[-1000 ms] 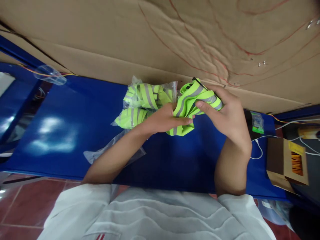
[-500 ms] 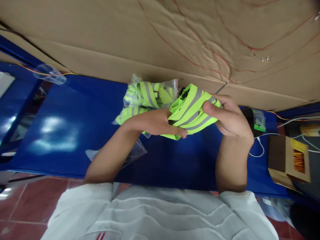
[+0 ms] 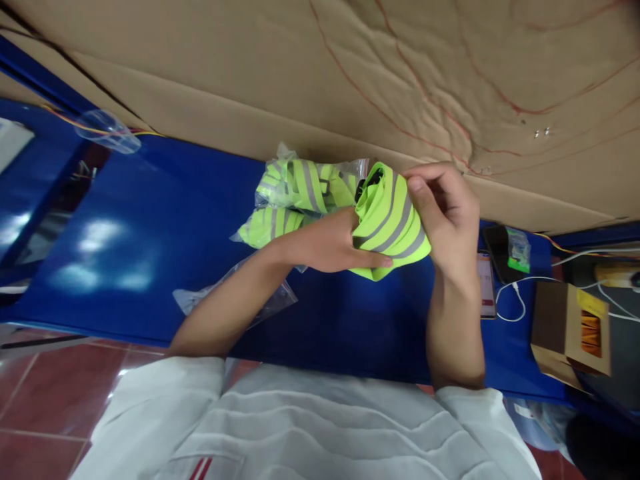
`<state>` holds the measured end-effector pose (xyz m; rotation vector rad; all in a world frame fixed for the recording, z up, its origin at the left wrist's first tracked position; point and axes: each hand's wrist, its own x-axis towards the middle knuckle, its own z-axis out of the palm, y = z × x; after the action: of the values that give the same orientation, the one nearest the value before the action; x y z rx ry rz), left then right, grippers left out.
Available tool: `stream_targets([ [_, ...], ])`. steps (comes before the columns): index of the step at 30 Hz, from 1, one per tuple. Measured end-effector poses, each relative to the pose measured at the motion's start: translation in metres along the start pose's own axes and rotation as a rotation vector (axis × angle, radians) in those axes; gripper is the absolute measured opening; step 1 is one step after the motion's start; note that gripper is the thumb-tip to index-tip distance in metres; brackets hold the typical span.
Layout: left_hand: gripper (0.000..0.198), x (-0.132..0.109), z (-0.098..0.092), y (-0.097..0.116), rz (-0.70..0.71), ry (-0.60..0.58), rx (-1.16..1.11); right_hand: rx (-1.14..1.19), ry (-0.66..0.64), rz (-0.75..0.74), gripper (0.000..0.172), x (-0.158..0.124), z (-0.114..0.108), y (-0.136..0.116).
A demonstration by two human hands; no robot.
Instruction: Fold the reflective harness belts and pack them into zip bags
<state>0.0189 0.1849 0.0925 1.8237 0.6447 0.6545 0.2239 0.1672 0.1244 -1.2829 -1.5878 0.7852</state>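
A rolled bundle of yellow-green reflective strap [image 3: 393,217] with grey stripes and some black parts is held above the table. My left hand [image 3: 333,243] is closed around its left and lower side, thumb across the front. On the opposite side my right hand [image 3: 447,210] pinches the upper right edge between thumb and fingers; the exact contact is partly hidden. Behind my left hand lie clear plastic bags of similar straps, an upper bag [image 3: 310,183] and a lower bag [image 3: 270,225]. An unfilled-looking clear bag [image 3: 273,300] lies flat, partly under my left forearm.
The blue table [image 3: 150,220] meets a brown cardboard wall [image 3: 225,87]. On the right are a phone [image 3: 486,287], a white cable [image 3: 523,310], a small green-edged packet [image 3: 519,252] and an open cardboard box [image 3: 555,320]. A clear plastic cup [image 3: 113,132] lies at the far left.
The bundle is rolled more compactly and turned more upright. My right hand has shifted from gripping across its right end to pinching its upper edge. The phone now shows beside my right wrist.
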Motion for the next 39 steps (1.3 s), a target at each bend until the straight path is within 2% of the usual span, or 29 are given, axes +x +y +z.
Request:
stream_targets([
  [1, 0.032, 0.003, 0.001, -0.004, -0.005, 0.004, -0.012, -0.063, -0.009, -0.057, 0.024, -0.002, -0.003, -0.001],
  [3, 0.029, 0.008, 0.003, -0.011, -0.008, -0.006, -0.019, -0.183, -0.152, -0.13, 0.037, -0.005, -0.009, -0.001],
  [6, 0.027, 0.011, 0.003, -0.015, 0.011, -0.064, -0.023, -0.331, -0.351, -0.148, 0.082, -0.008, -0.009, 0.004],
  [7, 0.028, 0.011, 0.002, -0.014, 0.001, -0.08, -0.033, -0.359, -0.366, -0.146, 0.092, -0.008, -0.006, 0.007],
  [8, 0.028, 0.01, 0.0, -0.012, -0.026, -0.097, -0.051, -0.367, -0.367, -0.145, 0.094, -0.007, -0.003, 0.009],
  [11, 0.024, 0.008, -0.005, -0.006, -0.167, -0.18, -0.084, -0.354, -0.37, -0.163, 0.082, -0.003, 0.005, 0.017],
  [13, 0.031, 0.007, -0.006, -0.003, -0.22, -0.197, -0.09, -0.368, -0.344, -0.183, 0.078, -0.001, 0.008, 0.02],
  [15, 0.038, 0.007, -0.005, -0.001, -0.237, -0.126, -0.074, -0.398, -0.299, -0.196, 0.076, -0.001, 0.008, 0.022],
  [19, 0.029, 0.006, 0.0, 0.003, -0.194, -0.03, 0.063, -0.422, -0.229, -0.221, 0.077, -0.004, 0.006, 0.019],
  [21, 0.026, 0.006, -0.002, 0.005, -0.179, 0.031, 0.195, -0.425, -0.191, -0.226, 0.079, -0.005, 0.005, 0.014],
  [24, 0.032, 0.005, -0.011, 0.007, -0.207, 0.142, 0.315, -0.423, -0.103, -0.197, 0.076, -0.009, 0.005, 0.004],
  [26, 0.041, 0.004, -0.018, 0.009, -0.228, 0.139, 0.271, -0.358, -0.086, -0.168, 0.063, -0.011, 0.004, -0.002],
  [29, 0.052, 0.004, -0.02, 0.012, -0.226, 0.095, 0.17, -0.165, -0.166, -0.108, 0.048, -0.012, -0.002, -0.005],
  [31, 0.059, 0.005, -0.016, 0.008, -0.186, 0.098, 0.131, -0.02, -0.228, -0.047, 0.046, -0.011, -0.008, 0.0],
  [33, 0.076, 0.009, -0.01, 0.001, -0.089, 0.176, 0.122, 0.15, -0.272, 0.049, 0.047, -0.008, -0.013, 0.008],
  [36, 0.11, 0.017, -0.002, -0.012, 0.17, 0.349, 0.097, 0.437, -0.337, 0.261, 0.054, -0.005, -0.008, 0.015],
  [37, 0.117, 0.019, -0.001, -0.013, 0.277, 0.379, 0.056, 0.526, -0.368, 0.326, 0.058, -0.004, -0.003, 0.016],
  [39, 0.115, 0.019, -0.002, -0.012, 0.468, 0.389, -0.047, 0.674, -0.46, 0.432, 0.065, -0.003, 0.012, 0.014],
])
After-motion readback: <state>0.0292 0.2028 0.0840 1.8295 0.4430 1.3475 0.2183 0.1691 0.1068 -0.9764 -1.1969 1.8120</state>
